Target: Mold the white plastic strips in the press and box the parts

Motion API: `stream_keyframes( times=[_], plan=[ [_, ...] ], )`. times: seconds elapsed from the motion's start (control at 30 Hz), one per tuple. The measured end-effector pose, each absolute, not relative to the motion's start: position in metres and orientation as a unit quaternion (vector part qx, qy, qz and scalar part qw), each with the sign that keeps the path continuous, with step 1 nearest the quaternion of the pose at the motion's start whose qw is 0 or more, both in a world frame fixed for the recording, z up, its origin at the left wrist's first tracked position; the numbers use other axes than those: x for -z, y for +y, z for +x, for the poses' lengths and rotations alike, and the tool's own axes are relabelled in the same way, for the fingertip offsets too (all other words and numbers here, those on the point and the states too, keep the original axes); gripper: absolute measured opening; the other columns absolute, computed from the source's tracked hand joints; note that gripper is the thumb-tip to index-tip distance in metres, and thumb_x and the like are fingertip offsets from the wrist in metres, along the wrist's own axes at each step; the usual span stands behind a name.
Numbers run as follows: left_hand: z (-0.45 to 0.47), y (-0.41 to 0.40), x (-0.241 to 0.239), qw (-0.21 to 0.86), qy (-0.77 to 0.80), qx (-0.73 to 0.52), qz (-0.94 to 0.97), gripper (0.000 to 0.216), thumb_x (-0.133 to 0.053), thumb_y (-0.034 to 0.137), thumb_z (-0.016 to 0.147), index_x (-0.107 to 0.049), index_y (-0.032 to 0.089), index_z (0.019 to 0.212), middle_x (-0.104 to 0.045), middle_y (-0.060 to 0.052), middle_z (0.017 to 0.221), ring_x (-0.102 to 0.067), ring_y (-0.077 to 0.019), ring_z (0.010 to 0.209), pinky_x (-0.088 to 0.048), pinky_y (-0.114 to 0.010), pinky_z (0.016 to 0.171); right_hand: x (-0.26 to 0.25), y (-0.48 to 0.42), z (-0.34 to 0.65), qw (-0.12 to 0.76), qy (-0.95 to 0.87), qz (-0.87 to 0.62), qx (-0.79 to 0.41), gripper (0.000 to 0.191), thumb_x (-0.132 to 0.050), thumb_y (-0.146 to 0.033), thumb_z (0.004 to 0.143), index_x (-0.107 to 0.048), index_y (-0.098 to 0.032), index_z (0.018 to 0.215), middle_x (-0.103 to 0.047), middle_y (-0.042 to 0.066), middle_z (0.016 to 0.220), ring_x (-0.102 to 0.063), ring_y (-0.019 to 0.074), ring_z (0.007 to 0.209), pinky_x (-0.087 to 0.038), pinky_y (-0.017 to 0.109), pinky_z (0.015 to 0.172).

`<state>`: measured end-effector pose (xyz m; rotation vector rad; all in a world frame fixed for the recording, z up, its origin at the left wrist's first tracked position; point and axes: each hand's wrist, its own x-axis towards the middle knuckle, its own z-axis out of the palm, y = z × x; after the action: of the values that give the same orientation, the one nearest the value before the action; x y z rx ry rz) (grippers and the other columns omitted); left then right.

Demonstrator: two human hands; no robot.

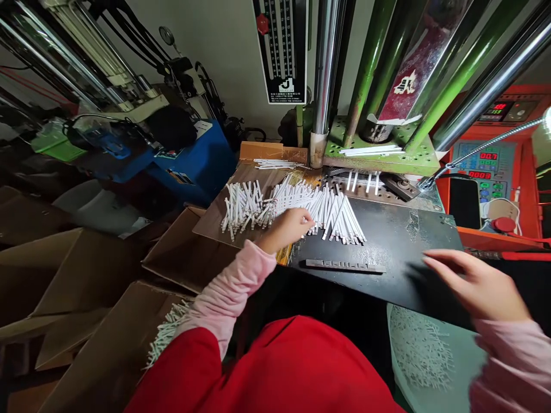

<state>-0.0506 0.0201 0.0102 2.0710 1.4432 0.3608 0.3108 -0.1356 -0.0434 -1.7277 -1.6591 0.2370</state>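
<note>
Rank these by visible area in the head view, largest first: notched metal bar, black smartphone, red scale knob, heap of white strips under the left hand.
Heap of white strips
Black smartphone
Notched metal bar, longer than the phone but thin
Red scale knob

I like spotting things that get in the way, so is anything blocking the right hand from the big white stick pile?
Nothing visible stands between the right hand and the white sticks, just black tabletop. The notched metal bar lies nearer the person's body, off the straight path.
</note>
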Motion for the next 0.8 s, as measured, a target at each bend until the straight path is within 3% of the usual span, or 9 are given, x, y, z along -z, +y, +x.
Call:
stream_keyframes(
  times=[0.1,0.27,0.43,0.6,0.7,0.8],
  plan=[
    [-0.011,0.001,0.003,0.261,0.532,-0.094,0.8,0.013,-0.069,0.03,0.088,-0.073,0.018,0.09,-0.074,-0.005,0.084,-0.068,-0.0196,0.077,-0.049,-0.028,0.072,0.047,-0.078,0.248,0.313,-0.678,-0.648,-0.149,0.057,-0.048,-0.075,0.086,-0.071,-0.023,0.086,-0.071,0.008,0.078,-0.066,0.0229,0.068,-0.05,0.038,0.064],
    [0.015,-0.01,0.007,0.18,0.549,-0.019,0.816,0.021,-0.06,0.029,0.095,-0.069,0.014,0.107,-0.075,-0.014,0.104,-0.071,-0.0268,0.098,-0.053,-0.034,0.085,0.048,-0.032,0.193,0.189,-0.68,-0.7,-0.109,0.03,-0.064,-0.052,0.084,-0.068,-0.023,0.084,-0.068,0.004,0.074,-0.06,0.0199,0.064,-0.039,0.031,0.058],
    [0.023,-0.007,0.006,0.189,0.551,0.006,0.813,0.019,-0.054,0.017,0.092,-0.071,0.012,0.1,-0.075,-0.017,0.102,-0.072,-0.0289,0.098,-0.054,-0.036,0.083,0.043,-0.025,0.197,0.085,-0.647,-0.748,-0.117,0.015,-0.064,-0.036,0.082,-0.07,-0.023,0.077,-0.071,0.006,0.073,-0.061,0.0207,0.06,-0.035,0.031,0.056],
    [0.01,-0.001,0.007,0.277,0.538,-0.076,0.792,0.01,-0.059,0.011,0.079,-0.066,0.015,0.073,-0.073,-0.01,0.08,-0.07,-0.0233,0.079,-0.052,-0.031,0.072,0.04,-0.041,0.23,0.15,-0.658,-0.73,-0.107,0.016,-0.063,-0.037,0.076,-0.066,-0.023,0.068,-0.068,0.003,0.063,-0.058,0.0188,0.053,-0.036,0.029,0.052],
    [-0.005,-0.009,0.01,0.394,0.489,-0.152,0.763,0.008,-0.058,0.013,0.081,-0.063,0.016,0.075,-0.068,-0.002,0.067,-0.065,-0.0156,0.063,-0.048,-0.025,0.062,0.037,-0.068,0.246,0.216,-0.675,-0.685,-0.17,0.021,-0.06,-0.042,0.081,-0.065,-0.024,0.072,-0.068,0.001,0.063,-0.059,0.0173,0.053,-0.042,0.029,0.054],
    [-0.016,-0.031,0.017,0.447,0.423,-0.21,0.759,0.007,-0.062,0.018,0.084,-0.064,0.017,0.078,-0.068,0.0,0.071,-0.063,-0.013,0.065,-0.048,-0.023,0.064,0.036,-0.098,0.242,0.293,-0.707,-0.604,-0.22,0.027,-0.056,-0.047,0.09,-0.066,-0.024,0.081,-0.069,0.001,0.07,-0.061,0.0162,0.058,-0.047,0.029,0.057]
  ],
)
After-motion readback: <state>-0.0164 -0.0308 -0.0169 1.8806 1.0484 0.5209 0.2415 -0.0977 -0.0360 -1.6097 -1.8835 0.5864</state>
